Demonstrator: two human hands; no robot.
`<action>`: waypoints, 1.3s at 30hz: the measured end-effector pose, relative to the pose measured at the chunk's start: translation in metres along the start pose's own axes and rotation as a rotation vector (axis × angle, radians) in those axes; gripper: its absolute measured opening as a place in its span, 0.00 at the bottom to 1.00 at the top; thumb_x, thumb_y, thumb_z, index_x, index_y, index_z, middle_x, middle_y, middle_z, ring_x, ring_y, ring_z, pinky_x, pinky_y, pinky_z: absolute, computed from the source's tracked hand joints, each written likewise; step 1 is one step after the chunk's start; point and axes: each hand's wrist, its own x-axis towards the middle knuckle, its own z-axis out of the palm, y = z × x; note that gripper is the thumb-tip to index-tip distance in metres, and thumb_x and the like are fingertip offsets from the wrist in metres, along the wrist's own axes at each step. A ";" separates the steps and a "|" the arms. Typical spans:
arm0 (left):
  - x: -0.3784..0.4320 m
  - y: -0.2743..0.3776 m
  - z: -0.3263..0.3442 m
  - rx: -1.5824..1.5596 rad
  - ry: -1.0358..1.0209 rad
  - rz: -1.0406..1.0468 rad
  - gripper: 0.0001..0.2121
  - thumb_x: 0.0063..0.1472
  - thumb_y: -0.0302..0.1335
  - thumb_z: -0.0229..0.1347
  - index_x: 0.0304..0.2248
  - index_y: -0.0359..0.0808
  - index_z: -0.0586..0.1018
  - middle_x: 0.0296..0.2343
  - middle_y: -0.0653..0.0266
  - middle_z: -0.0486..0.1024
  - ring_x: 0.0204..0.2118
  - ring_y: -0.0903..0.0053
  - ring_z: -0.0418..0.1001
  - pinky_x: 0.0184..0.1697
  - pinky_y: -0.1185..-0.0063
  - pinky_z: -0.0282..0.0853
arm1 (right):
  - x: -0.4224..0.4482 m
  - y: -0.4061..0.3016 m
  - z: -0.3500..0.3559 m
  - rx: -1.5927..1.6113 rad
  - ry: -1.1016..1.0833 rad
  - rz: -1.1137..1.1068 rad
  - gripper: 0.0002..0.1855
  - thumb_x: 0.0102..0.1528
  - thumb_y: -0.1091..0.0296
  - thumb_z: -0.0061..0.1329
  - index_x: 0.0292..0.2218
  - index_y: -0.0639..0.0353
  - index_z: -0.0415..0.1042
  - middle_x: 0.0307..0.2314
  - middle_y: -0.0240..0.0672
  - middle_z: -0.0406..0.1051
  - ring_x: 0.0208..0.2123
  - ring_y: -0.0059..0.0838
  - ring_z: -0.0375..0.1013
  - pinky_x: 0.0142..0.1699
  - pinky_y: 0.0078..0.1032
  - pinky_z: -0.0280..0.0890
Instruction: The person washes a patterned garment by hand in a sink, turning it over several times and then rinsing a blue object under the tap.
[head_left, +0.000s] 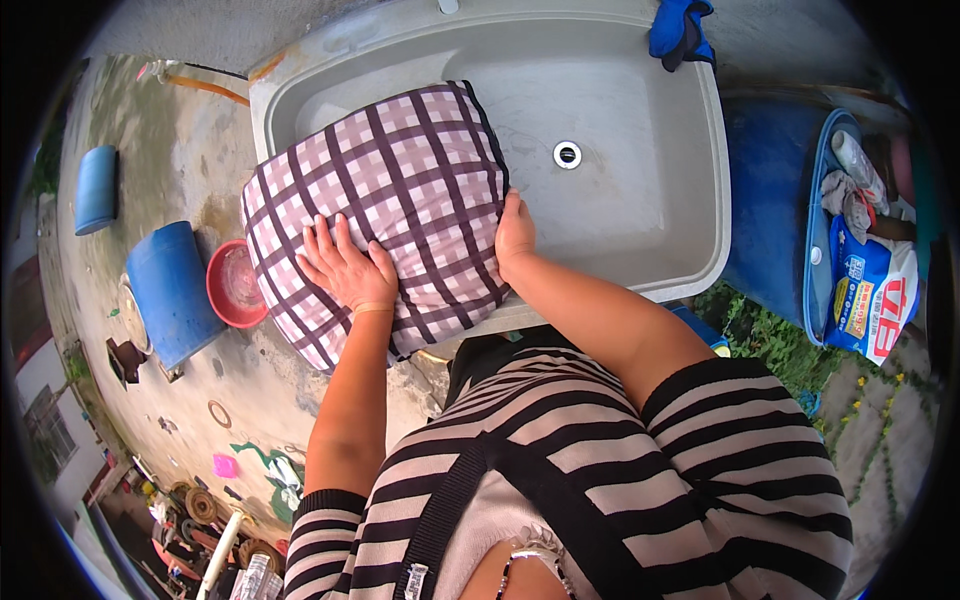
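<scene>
A plump plaid fabric cushion (420, 187), checked in pink, white and dark purple with black piping, lies across the left part of a grey utility sink (637, 97). It overhangs the sink's left and front rim. My left hand (349, 266) rests flat on its top, fingers slightly spread. At the cushion's right side my right hand (517, 234) grips the edge, its fingers mostly hidden beneath the fabric. The round drain (567, 155) shows in the sink floor, right of the cushion.
Blue gloves (679, 34) hang over the sink's back right corner. Right of the sink is a large blue barrel (772, 187) with a printed plastic bag (874, 292) at its end. A red basin (236, 285) and a blue drum (174, 292) stand on the concrete at left.
</scene>
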 end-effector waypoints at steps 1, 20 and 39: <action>0.001 0.001 0.001 -0.004 0.001 0.003 0.26 0.61 0.39 0.44 0.58 0.38 0.65 0.61 0.53 0.59 0.66 0.53 0.51 0.67 0.52 0.33 | 0.006 0.006 0.005 0.044 0.006 -0.054 0.36 0.64 0.37 0.26 0.51 0.61 0.69 0.47 0.55 0.71 0.51 0.57 0.68 0.56 0.42 0.61; 0.003 0.005 0.006 0.003 0.009 0.000 0.27 0.60 0.38 0.46 0.58 0.38 0.65 0.61 0.53 0.58 0.66 0.54 0.50 0.67 0.52 0.33 | 0.045 0.035 0.026 0.336 -0.129 -0.259 0.36 0.65 0.44 0.25 0.49 0.72 0.69 0.47 0.51 0.73 0.50 0.46 0.70 0.56 0.32 0.60; -0.118 -0.083 -0.091 -0.299 0.207 -1.667 0.41 0.59 0.49 0.54 0.63 0.33 0.55 0.63 0.47 0.51 0.68 0.57 0.46 0.68 0.54 0.37 | -0.152 -0.100 0.061 -0.695 -0.542 -2.034 0.28 0.53 0.67 0.55 0.54 0.57 0.65 0.53 0.38 0.65 0.57 0.43 0.62 0.63 0.41 0.54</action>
